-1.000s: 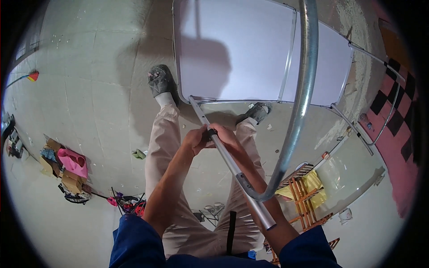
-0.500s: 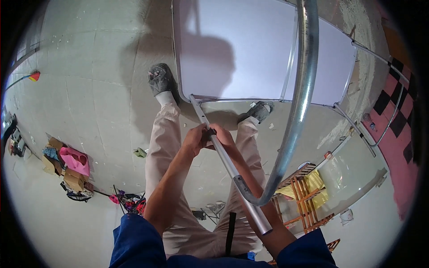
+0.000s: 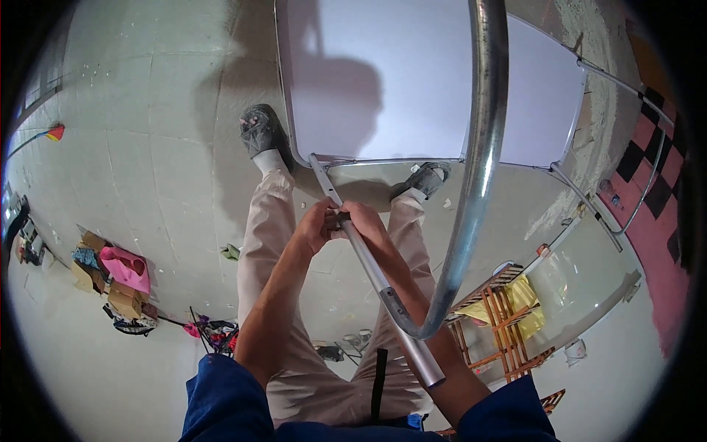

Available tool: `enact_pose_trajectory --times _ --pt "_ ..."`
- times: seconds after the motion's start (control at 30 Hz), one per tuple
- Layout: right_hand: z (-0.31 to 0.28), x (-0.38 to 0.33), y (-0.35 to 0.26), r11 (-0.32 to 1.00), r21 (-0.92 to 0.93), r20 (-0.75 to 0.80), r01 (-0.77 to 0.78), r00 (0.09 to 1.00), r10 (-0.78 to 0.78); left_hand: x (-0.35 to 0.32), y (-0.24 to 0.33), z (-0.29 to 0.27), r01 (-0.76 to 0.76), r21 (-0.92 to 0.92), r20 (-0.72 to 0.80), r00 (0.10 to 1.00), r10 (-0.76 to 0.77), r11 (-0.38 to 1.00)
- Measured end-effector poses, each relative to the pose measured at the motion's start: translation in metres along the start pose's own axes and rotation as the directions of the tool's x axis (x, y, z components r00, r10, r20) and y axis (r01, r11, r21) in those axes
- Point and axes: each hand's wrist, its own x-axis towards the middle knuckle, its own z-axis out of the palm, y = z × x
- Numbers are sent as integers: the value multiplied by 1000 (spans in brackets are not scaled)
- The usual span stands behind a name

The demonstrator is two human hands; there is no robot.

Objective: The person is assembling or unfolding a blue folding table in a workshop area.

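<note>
Between my knees a straight silver metal tube slants from the edge of a white folding panel down toward my lap. My left hand is closed on it near a black collar. From the other side, my right hand grips the same spot, its fingers partly hidden behind the tube. A thick bent metal tube joins the straight one below my hands and rises up out of view. The panel's metal rim lies just beyond my feet.
Cardboard boxes with a pink item stand at left. A wooden slatted rack with yellow cloth is at lower right. More frame legs extend from the panel's right end, near a pink and black checked mat.
The bent tube and the panel appear shifted slightly left in view. Both hands keep hold of the straight tube near the collar, with only a small shift.
</note>
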Motion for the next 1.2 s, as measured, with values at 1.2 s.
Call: enact_pose_trajectory --times 1.2 --pt "-36 -291 -38 677 -272 -347 683 587 -731 -9 -13 12 -109 -10 -59 992 108 994"
